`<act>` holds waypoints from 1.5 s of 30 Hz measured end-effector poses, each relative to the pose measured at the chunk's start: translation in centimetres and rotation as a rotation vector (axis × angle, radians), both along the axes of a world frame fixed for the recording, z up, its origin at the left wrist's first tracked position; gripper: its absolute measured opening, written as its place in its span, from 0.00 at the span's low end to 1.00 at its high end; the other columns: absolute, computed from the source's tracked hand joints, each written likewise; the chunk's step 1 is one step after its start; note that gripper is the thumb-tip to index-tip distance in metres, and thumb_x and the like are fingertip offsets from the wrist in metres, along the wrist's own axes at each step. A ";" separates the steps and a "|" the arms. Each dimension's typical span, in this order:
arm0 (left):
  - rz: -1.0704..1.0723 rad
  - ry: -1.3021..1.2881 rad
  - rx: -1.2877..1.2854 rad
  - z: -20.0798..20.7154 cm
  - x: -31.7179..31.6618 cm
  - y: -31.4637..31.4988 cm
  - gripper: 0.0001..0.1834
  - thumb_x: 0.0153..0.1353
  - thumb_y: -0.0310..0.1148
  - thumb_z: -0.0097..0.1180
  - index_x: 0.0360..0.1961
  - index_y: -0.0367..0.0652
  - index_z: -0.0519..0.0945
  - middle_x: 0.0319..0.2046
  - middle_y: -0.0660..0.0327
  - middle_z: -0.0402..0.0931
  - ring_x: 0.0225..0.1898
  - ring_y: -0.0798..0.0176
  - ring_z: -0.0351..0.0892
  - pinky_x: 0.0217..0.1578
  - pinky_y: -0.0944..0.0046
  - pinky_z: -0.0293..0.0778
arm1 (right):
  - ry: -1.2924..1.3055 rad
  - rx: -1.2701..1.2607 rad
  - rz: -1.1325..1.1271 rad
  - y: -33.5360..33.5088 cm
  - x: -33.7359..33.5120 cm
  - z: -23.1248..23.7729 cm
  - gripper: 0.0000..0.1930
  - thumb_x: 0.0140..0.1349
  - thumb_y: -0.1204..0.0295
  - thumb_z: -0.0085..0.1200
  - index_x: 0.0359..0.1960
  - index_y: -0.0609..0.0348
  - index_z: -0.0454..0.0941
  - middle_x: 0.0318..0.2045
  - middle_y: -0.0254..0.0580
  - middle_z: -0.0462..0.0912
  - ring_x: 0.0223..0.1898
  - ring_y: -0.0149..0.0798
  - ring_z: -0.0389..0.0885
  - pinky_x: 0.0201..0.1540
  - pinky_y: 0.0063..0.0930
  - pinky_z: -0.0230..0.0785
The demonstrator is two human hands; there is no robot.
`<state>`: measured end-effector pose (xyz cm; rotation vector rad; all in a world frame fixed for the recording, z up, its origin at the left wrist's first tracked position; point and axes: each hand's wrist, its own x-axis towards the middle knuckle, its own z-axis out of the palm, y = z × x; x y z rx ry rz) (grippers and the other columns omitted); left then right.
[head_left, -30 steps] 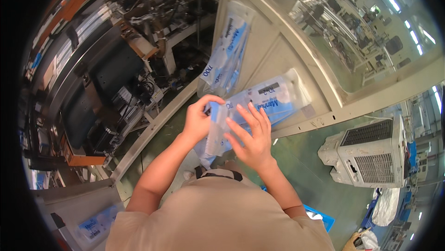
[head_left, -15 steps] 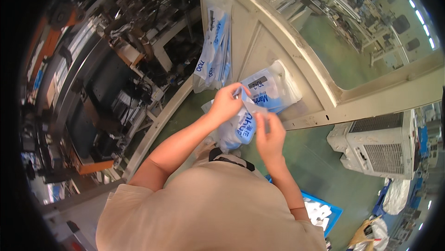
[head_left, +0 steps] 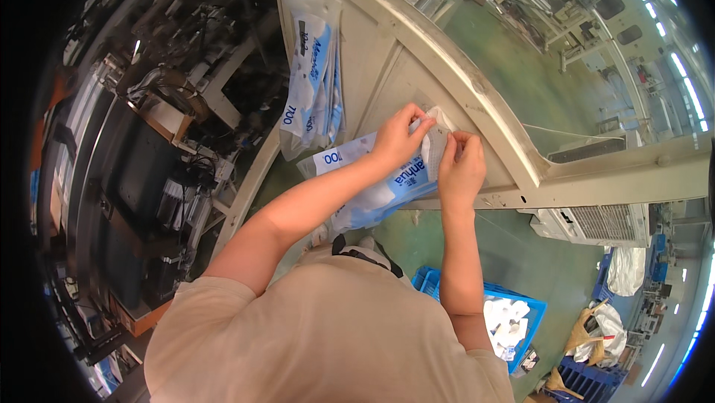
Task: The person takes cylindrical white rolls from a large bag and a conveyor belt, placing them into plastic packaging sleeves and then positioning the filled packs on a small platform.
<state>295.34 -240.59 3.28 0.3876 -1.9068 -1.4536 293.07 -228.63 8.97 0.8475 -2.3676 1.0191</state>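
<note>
A blue-and-white printed plastic bag [head_left: 380,198] hangs against a beige metal panel [head_left: 357,97], its clear upper edge near the panel's rail. My left hand [head_left: 401,137] is closed in a pinch on that upper edge, the forearm crossing over part of the bag. Just to the right, my right hand [head_left: 462,168] pinches the same edge with thumb and fingers. Whether more bags lie behind this one is hidden by my hands. Farther left, a bunch of similar plastic bags [head_left: 316,68] hangs on the panel, apart from both hands.
Dark machinery [head_left: 141,202] fills the left side. Below my right forearm, a blue crate [head_left: 535,328] holds white pieces on the green floor [head_left: 491,243]. A white slatted unit [head_left: 596,224] stands at right, with sacks [head_left: 596,336] nearer. The panel's frame [head_left: 625,179] runs across to the right.
Both hands have moved up and right to the top edge by the panel. The bag, bunched between them before, now hangs spread out below. The view has shifted a little to the right.
</note>
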 end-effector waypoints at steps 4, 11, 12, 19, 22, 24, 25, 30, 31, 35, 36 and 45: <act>-0.095 -0.085 -0.007 -0.8 0.0 -0.2 0.17 0.54 0.42 0.58 0.26 0.40 0.68 0.19 0.56 0.69 0.19 0.57 0.66 0.22 0.60 0.63 | 0.069 0.035 -0.110 -0.5 0.2 -0.6 0.05 0.55 0.75 0.54 0.28 0.62 0.71 0.25 0.44 0.76 0.26 0.45 0.76 0.29 0.32 0.69; -0.242 -0.253 0.075 -4.0 -0.1 -1.3 0.17 0.54 0.42 0.58 0.24 0.40 0.68 0.20 0.58 0.71 0.19 0.62 0.67 0.21 0.65 0.62 | -0.057 0.101 -0.166 -0.3 0.6 -2.7 0.05 0.53 0.75 0.54 0.28 0.62 0.71 0.25 0.45 0.76 0.25 0.48 0.76 0.27 0.37 0.67; -0.262 -0.266 0.100 -4.4 0.1 -1.1 0.16 0.54 0.41 0.58 0.25 0.39 0.69 0.21 0.58 0.72 0.19 0.62 0.67 0.21 0.65 0.63 | -0.043 0.063 -0.156 -0.2 1.0 -3.1 0.05 0.53 0.75 0.54 0.28 0.62 0.71 0.25 0.46 0.76 0.25 0.48 0.75 0.27 0.36 0.67; -0.202 0.064 0.161 -0.6 -0.5 -1.0 0.13 0.56 0.40 0.56 0.31 0.40 0.72 0.28 0.57 0.75 0.22 0.61 0.71 0.24 0.64 0.66 | 0.100 0.091 -0.194 -1.2 0.4 -0.8 0.09 0.54 0.70 0.57 0.30 0.63 0.73 0.26 0.45 0.76 0.24 0.45 0.75 0.26 0.34 0.67; -0.168 0.027 0.111 -0.4 -1.8 -0.9 0.14 0.56 0.39 0.57 0.30 0.39 0.72 0.26 0.57 0.75 0.24 0.61 0.72 0.25 0.64 0.67 | 0.059 0.081 -0.292 -1.9 -0.3 -1.2 0.09 0.55 0.67 0.56 0.27 0.60 0.73 0.22 0.42 0.76 0.23 0.45 0.75 0.24 0.34 0.66; -0.115 0.017 0.066 -0.5 -2.5 -0.7 0.13 0.55 0.37 0.58 0.30 0.38 0.72 0.24 0.57 0.74 0.26 0.65 0.71 0.28 0.66 0.67 | 0.054 0.076 -0.330 -2.1 -1.0 -1.5 0.09 0.55 0.67 0.56 0.25 0.60 0.73 0.21 0.42 0.76 0.22 0.45 0.75 0.24 0.34 0.66; -0.114 -0.008 0.042 -0.6 -2.6 -0.6 0.13 0.55 0.38 0.58 0.29 0.39 0.72 0.23 0.57 0.74 0.25 0.64 0.71 0.28 0.65 0.67 | 0.065 0.087 -0.343 -2.1 -1.3 -1.8 0.10 0.55 0.67 0.56 0.25 0.59 0.73 0.20 0.42 0.76 0.22 0.45 0.75 0.24 0.34 0.66; -0.159 -0.114 -0.027 -1.6 -3.0 -0.7 0.15 0.55 0.41 0.56 0.27 0.40 0.70 0.25 0.54 0.74 0.25 0.48 0.73 0.24 0.56 0.67 | 0.030 0.176 -0.399 -2.1 -2.1 -2.8 0.10 0.54 0.66 0.55 0.24 0.59 0.72 0.20 0.43 0.76 0.23 0.47 0.75 0.25 0.38 0.67; -0.179 -0.103 -0.001 -2.0 -3.0 -1.1 0.14 0.55 0.41 0.55 0.27 0.41 0.70 0.26 0.53 0.74 0.27 0.48 0.73 0.26 0.55 0.68 | 0.026 0.171 -0.378 -2.6 -2.0 -2.8 0.10 0.54 0.65 0.55 0.24 0.59 0.72 0.20 0.44 0.76 0.23 0.48 0.75 0.25 0.38 0.67; -0.177 -0.023 0.022 -5.8 -3.3 -1.3 0.12 0.55 0.41 0.53 0.30 0.42 0.72 0.31 0.50 0.74 0.34 0.46 0.74 0.33 0.52 0.69 | -0.036 0.185 -0.351 -2.2 -2.3 -4.3 0.12 0.57 0.63 0.52 0.25 0.58 0.73 0.22 0.50 0.76 0.24 0.53 0.75 0.27 0.40 0.67; -0.239 -0.159 0.010 -6.0 -2.3 -1.5 0.11 0.54 0.38 0.51 0.32 0.42 0.72 0.34 0.49 0.73 0.38 0.45 0.73 0.37 0.50 0.68 | -0.159 0.159 -0.322 -1.4 -2.3 -5.2 0.12 0.57 0.65 0.55 0.27 0.63 0.74 0.23 0.47 0.79 0.25 0.39 0.76 0.29 0.34 0.68; -0.285 -1.416 -0.255 -35.4 16.2 -6.1 0.09 0.50 0.35 0.51 0.30 0.44 0.80 0.28 0.56 0.77 0.32 0.55 0.78 0.30 0.49 0.72 | -0.442 -0.151 -0.253 4.8 2.4 -12.9 0.21 0.56 0.70 0.55 0.51 0.64 0.68 0.46 0.49 0.73 0.41 0.44 0.75 0.34 0.32 0.74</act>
